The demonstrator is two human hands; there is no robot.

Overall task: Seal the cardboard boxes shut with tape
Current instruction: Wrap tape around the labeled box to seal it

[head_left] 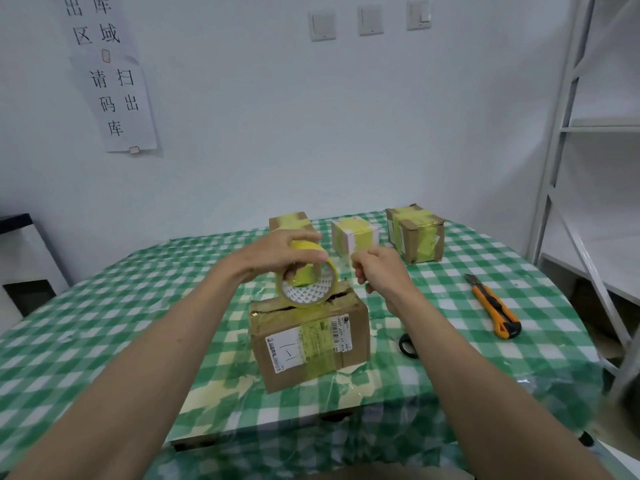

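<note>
On the counter (pixel 138 306), you have the open cardboard box (pixel 308 344) near the middle. Your left hand (pixel 277 252) holds the tape roll (pixel 306 277) just above its far edge, with your right hand (pixel 379 268) just right of the roll. Three taped boxes (pixel 353 237) stand along the far side. The scissors (pixel 408 345) lie right of the open box, the utility knife (pixel 495 308) farther right.

Orange-and-black utility knife (pixel 493 308) lies on the green-checked tablecloth (pixel 104 323), right side. Grey metal shelving (pixel 568 133) stands at far right. White wall carries three light switches (pixel 370 20) and paper signs (pixel 114 98) with Chinese characters.
</note>
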